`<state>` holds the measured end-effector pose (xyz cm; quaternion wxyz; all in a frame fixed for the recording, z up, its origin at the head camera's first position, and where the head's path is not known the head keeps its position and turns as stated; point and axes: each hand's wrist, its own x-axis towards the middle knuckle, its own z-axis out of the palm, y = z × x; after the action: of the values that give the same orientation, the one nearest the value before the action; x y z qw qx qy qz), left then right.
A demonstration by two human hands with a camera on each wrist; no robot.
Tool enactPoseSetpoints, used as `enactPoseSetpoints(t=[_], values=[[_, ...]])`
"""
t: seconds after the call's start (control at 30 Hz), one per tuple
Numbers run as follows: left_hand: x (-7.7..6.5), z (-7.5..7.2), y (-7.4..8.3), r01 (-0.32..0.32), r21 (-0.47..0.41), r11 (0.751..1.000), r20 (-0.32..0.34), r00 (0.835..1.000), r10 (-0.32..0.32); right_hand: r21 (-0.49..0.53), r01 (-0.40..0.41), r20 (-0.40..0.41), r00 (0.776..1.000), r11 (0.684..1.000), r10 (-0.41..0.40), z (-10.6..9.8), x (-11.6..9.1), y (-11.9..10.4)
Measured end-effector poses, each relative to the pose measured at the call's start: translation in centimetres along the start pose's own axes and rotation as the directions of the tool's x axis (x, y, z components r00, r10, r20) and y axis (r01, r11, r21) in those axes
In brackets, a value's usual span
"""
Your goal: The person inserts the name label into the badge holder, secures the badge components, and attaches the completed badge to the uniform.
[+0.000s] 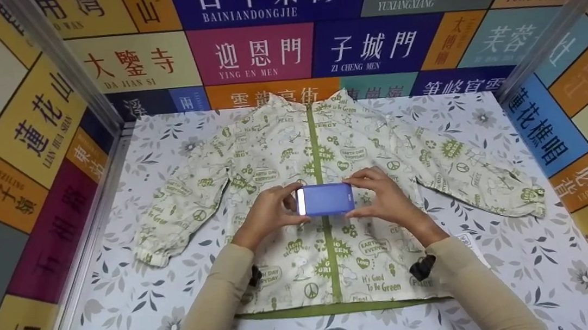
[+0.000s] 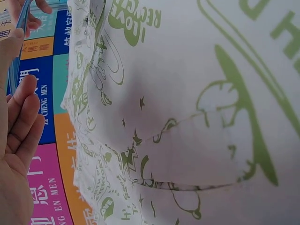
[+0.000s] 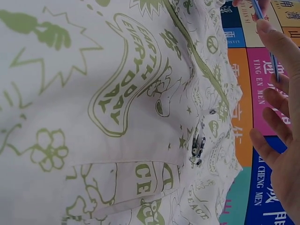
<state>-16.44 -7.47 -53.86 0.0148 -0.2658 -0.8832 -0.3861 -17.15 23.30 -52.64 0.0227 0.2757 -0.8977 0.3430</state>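
A blue-purple phone [image 1: 325,200] is held level above the middle of a jacket [image 1: 264,141]. My left hand [image 1: 271,211] pinches its left end between thumb and fingers. At the opposite end, my right hand [image 1: 382,199] grips it the same way. The jacket lies spread with both sleeves out, white with green print and a green strip down the front. In the left wrist view the phone's thin blue edge [image 2: 18,47] shows beside my fingers; the right wrist view shows its edge [image 3: 268,42] too.
Under the jacket is a white tabletop [image 1: 536,281] with a grey floral pattern. A white tag [image 1: 467,245] pokes out by the jacket's right side. Walls with coloured Chinese-character panels [image 1: 255,54] stand at the back and both sides.
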Motion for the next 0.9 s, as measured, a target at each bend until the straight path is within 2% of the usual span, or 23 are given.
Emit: enactPoseSetpoints(t=[0.17,0.37,0.9], values=[[-0.06,-0.15,0.08,0.002,0.026,1.000,0.002,1.000,-0.002,0.015,-0.014,-0.006,1.000,1.000,0.014,-0.08,-0.11,-0.20],[-0.06,-0.29,0.16,0.005,0.004,1.000,0.009,1.000,-0.005,0.039,-0.006,-0.009,1.000,0.999,0.006,-0.23,-0.11,-0.08],[0.04,-0.29,0.28,0.021,0.006,1.000,-0.001,1.000,-0.021,0.016,0.003,-0.012,1.000,1.000,-0.003,-0.43,-0.17,0.29]])
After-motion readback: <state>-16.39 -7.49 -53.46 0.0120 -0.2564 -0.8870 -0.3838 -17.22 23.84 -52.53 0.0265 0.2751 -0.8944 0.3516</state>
